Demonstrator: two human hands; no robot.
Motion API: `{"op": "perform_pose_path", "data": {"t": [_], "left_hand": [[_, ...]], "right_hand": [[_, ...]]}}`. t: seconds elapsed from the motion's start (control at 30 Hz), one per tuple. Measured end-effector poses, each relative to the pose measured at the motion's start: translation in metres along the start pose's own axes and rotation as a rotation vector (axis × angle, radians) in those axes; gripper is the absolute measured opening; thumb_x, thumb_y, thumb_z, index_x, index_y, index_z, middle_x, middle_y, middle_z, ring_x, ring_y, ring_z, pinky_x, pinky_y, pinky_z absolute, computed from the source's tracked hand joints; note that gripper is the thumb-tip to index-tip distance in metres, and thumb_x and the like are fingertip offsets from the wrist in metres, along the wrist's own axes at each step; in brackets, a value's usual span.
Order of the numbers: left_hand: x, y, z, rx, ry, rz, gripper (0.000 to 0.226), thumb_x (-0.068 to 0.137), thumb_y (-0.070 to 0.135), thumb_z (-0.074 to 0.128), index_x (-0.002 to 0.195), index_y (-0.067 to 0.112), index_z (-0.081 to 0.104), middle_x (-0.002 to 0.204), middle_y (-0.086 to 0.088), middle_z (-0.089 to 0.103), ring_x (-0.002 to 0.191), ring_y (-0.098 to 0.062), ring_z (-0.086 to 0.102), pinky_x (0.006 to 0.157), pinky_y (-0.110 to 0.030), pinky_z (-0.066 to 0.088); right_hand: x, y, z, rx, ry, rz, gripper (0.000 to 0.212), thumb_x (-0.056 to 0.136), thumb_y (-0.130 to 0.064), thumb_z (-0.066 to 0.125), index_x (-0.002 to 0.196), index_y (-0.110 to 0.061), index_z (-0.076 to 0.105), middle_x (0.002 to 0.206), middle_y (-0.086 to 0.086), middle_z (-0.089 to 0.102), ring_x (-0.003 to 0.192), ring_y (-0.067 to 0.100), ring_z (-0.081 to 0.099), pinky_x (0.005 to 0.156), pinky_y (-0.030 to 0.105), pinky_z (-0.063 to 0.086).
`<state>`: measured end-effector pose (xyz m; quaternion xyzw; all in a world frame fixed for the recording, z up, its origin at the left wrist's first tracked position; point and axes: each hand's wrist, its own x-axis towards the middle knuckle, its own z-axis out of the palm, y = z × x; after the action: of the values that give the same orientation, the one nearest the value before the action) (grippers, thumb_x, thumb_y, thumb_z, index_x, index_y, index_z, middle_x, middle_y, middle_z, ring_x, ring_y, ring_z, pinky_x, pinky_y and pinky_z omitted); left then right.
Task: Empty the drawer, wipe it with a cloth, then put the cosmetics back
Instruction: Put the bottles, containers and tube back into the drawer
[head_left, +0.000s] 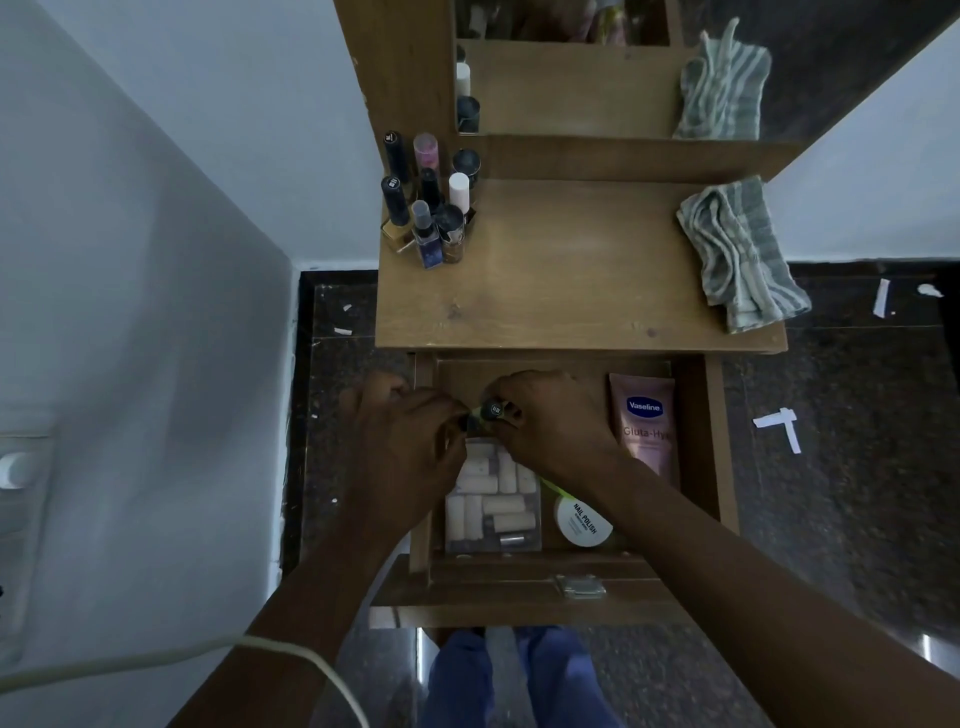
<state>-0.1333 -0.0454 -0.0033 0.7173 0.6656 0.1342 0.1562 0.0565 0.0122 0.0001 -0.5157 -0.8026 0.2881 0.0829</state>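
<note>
Both my hands over open drawer (696, 441). Right hand (556, 421) pinches small dark-capped bottle (491, 413); left hand (402, 441) fingers curled at it too, steadying. Probably lifting out toward bottles (428, 202) on table (571, 280). Cloth (737, 254) waits there, unused.

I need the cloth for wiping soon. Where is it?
The striped cloth lies folded at the right end of the wooden tabletop, above the open drawer.
</note>
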Motion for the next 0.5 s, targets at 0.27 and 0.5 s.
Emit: {"op": "perform_pose_path", "data": {"t": [0.27, 0.5], "left_hand": [[0.001, -0.001, -0.003, 0.083, -0.013, 0.014, 0.021, 0.082, 0.029, 0.063, 0.097, 0.033, 0.077, 0.093, 0.016, 0.076, 0.102, -0.026, 0.052, 0.085, -0.043, 0.036], [0.0, -0.002, -0.004, 0.084, -0.009, 0.045, 0.022, 0.083, 0.027, 0.062, 0.098, 0.033, 0.077, 0.096, 0.016, 0.077, 0.102, -0.027, 0.054, 0.083, -0.043, 0.037]], "right_hand": [[0.004, -0.005, 0.013, -0.019, -0.028, -0.013, 0.014, 0.084, -0.021, 0.074, 0.097, -0.016, 0.072, 0.092, 0.007, 0.075, 0.084, 0.029, 0.07, 0.067, 0.035, 0.054], [0.003, -0.007, 0.022, -0.029, -0.047, 0.014, 0.016, 0.083, -0.019, 0.071, 0.098, -0.015, 0.071, 0.094, 0.009, 0.074, 0.086, 0.033, 0.069, 0.069, 0.04, 0.055]]}}
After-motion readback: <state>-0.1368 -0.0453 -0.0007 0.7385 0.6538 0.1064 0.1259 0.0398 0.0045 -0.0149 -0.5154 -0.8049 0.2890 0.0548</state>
